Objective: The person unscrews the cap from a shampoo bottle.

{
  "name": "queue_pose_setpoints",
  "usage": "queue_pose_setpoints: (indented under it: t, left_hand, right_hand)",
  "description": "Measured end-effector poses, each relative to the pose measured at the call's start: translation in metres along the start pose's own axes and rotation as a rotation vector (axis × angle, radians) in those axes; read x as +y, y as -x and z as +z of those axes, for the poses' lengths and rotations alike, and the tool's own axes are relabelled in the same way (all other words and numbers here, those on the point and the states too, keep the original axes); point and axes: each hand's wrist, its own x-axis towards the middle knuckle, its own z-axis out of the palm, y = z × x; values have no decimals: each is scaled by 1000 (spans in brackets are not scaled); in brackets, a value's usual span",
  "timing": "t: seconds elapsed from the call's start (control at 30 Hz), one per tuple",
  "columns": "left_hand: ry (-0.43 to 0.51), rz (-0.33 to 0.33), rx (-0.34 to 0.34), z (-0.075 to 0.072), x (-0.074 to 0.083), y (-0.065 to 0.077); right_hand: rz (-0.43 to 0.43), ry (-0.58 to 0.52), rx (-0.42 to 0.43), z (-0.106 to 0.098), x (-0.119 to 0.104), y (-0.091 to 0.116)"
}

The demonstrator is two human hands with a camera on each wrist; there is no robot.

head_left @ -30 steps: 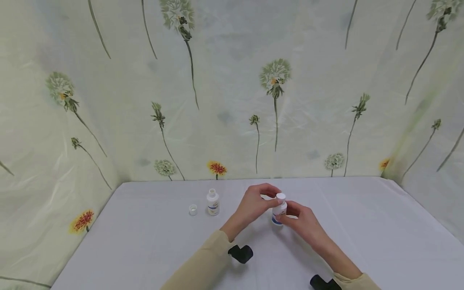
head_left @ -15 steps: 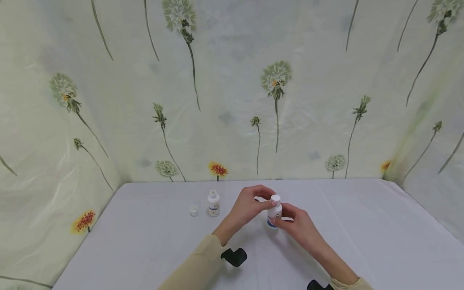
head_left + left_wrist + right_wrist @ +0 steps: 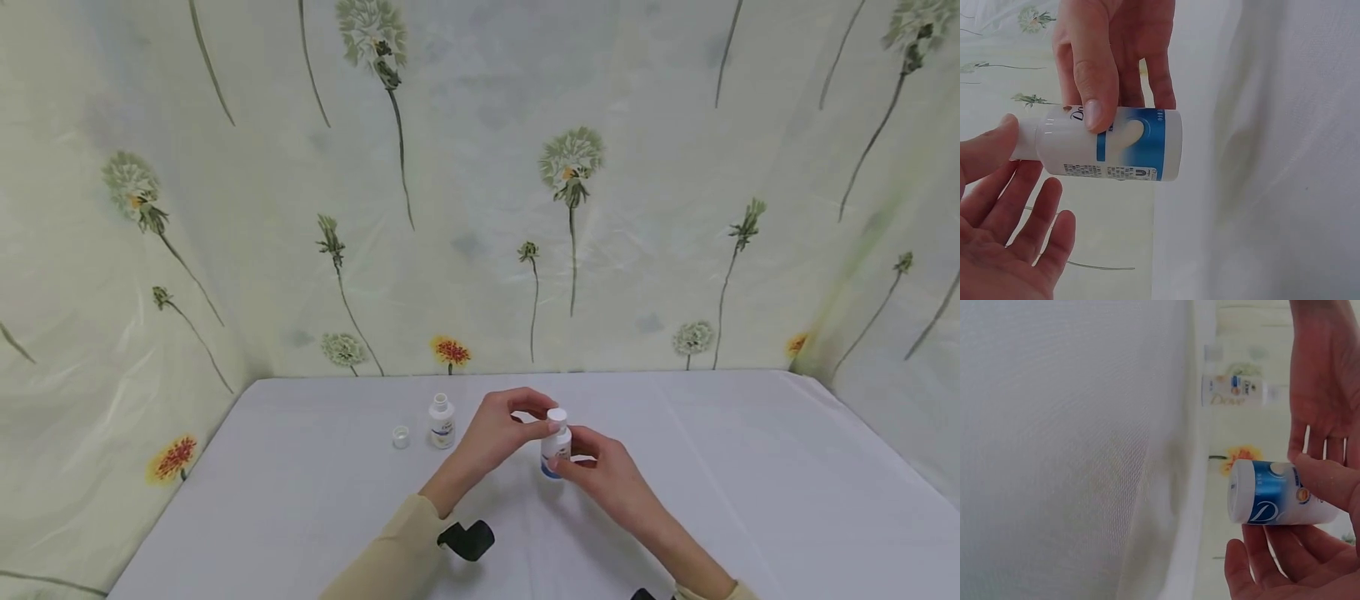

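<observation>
Head view: the held bottle point(image 3: 556, 454) has just drifted toward nine o'clock, nearer the uncapped bottle point(image 3: 442, 425), its cap point(image 3: 557, 415) still on. Left hand point(image 3: 497, 429) pinches that cap, right hand point(image 3: 609, 479) grips lower down; table point(image 3: 720, 475) runs broad toward three o'clock, backdrop point(image 3: 480, 292) bounding it at twelve.

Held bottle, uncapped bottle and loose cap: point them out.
Held bottle point(image 3: 1116, 149): left wrist view, on its label.
Uncapped bottle point(image 3: 442, 423): head view, on its body.
Loose cap point(image 3: 401, 437): head view, at its middle.
</observation>
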Motion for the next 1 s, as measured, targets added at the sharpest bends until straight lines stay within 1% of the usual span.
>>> queue_pose_setpoints:
  t: [0.27,0.5,0.63,0.8,1.0]
  left_hand:
    - [0,-14,10,-8,4,9]
    - [-8,-2,12,-14,8,16]
    - [2,-12,6,-17,9,21]
    - [12,-27,10,-19,10,29]
    - [19,-13,17,-22,14,41]
  right_hand:
    - [-4,-13,-8,6,-9,5]
    - [22,-38,-12,13,-17,7]
    - [36,-43,-7,16,-18,10]
    - [45,-38,-9,20,-20,14]
    - [36,-12,-32,22,-25,21]
